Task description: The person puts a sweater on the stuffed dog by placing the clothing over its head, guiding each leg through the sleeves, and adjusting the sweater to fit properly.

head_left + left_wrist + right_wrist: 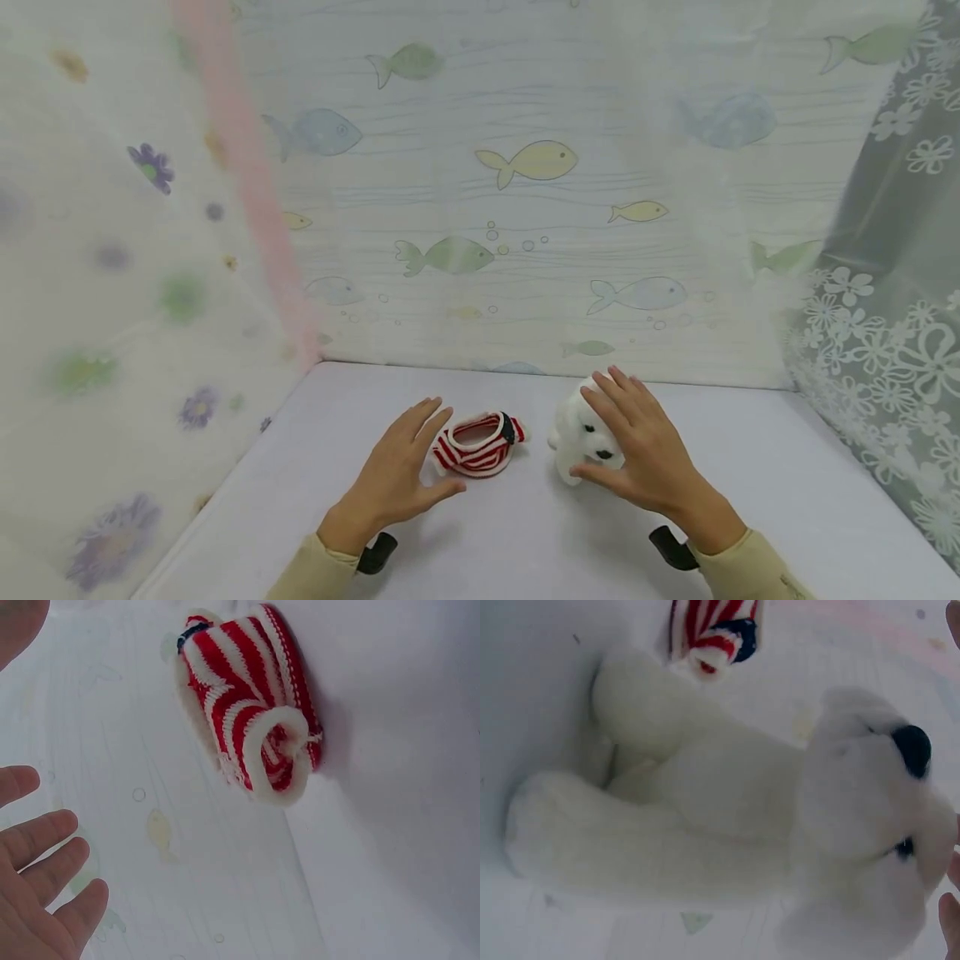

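A small red-and-white striped knitted sweater for a toy (491, 458), with a dark blue patch and white cuffs, stands on the white table. My left hand (395, 472) hovers just left of it, fingers spread and thumb apart, holding nothing. In the left wrist view the sweater (244, 667) shows one round sleeve opening. A white plush dog (572, 433) with dark eyes and nose sits upright to the right. In front of its right side is my right hand (652, 454), fingers extended, partly hiding the dog's head. The right wrist view shows the dog's (712, 817) body and legs.
A white cloth covers the table (517, 550). Behind it hangs a curtain (525, 108) printed with fish. Flowered sheets close off the left (112, 292) and right (892, 333) sides. Each wrist carries a black strap mount.
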Demonstrator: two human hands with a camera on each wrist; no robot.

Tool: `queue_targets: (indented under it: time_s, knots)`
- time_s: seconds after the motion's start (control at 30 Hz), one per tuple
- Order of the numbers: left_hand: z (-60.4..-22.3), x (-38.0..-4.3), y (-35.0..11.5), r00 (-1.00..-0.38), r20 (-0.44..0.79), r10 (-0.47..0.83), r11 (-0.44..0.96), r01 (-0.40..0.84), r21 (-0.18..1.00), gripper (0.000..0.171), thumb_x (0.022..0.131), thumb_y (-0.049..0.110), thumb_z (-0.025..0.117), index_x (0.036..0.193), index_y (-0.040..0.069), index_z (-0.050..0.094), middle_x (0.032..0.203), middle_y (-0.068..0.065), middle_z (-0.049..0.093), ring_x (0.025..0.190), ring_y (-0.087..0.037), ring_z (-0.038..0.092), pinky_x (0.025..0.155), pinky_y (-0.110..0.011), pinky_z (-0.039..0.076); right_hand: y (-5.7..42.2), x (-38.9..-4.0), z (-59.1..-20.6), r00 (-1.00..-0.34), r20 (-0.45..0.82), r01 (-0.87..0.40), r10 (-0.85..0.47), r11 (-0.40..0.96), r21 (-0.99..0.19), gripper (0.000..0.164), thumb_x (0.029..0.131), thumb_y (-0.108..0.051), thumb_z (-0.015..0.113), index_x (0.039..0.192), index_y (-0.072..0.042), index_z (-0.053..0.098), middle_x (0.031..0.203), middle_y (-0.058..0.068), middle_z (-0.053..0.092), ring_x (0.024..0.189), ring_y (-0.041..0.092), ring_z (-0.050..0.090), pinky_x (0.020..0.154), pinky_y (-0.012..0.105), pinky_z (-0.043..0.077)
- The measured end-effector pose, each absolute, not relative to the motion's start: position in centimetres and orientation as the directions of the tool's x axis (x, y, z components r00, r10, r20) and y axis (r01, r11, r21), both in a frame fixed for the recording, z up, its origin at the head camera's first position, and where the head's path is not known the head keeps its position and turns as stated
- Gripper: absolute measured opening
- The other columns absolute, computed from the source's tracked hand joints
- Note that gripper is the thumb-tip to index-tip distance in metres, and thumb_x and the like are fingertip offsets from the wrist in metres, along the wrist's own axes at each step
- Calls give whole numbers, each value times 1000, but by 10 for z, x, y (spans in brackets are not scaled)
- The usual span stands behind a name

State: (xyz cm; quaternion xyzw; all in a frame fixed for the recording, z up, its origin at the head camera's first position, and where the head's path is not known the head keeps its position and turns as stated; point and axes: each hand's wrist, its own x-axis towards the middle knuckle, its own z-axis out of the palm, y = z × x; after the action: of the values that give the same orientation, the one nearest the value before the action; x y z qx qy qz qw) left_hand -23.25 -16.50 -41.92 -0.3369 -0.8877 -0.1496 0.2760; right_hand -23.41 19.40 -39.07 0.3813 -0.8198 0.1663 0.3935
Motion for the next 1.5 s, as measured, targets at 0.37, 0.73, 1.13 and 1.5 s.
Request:
queue_targets:
  time_s: [0.37, 0.73, 1.13, 1.5]
  knots:
    - [-424, -231, -177, -639, 588, 496, 751, 655, 78, 94, 73, 63, 72, 143, 9, 41, 146, -14, 39, 134, -32, 37, 105, -49, 33, 152, -239, -386, -384, 721, -789, -577, 610, 68, 91, 74, -63, 70, 143, -10, 43, 146, 12, 40, 137, 36, 32, 111, 51, 22]
    - [-432, -231, -187, -632, 602, 487, 760, 647, 64, 92, 69, 55, 78, 139, 5, 46, 142, -16, 43, 131, -34, 41, 103, -49, 36, 118, -241, -394, -422, 683, -779, -596, 623, 62, 91, 72, -57, 75, 144, -10, 42, 144, 11, 44, 133, 32, 39, 106, 47, 34]
    - [-436, -236, -180, -669, 561, 488, 754, 647, 116, 82, 73, 48, 79, 137, 7, 49, 137, -11, 50, 122, -26, 48, 97, -46, 43, 101, -253, -413, -462, 665, -772, -587, 635, 25, 83, 76, -45, 77, 143, -10, 43, 139, 9, 49, 125, 26, 49, 98, 45, 43]
    - [-448, -245, -174, -716, 526, 460, 760, 623, 184, 74, 74, 41, 80, 134, 7, 52, 131, -5, 54, 117, -23, 52, 93, -45, 45, 88, -260, -429, -548, 595, -756, -588, 653, -51, 73, 81, -43, 74, 142, -14, 45, 136, 8, 51, 115, 25, 55, 89, 43, 49]
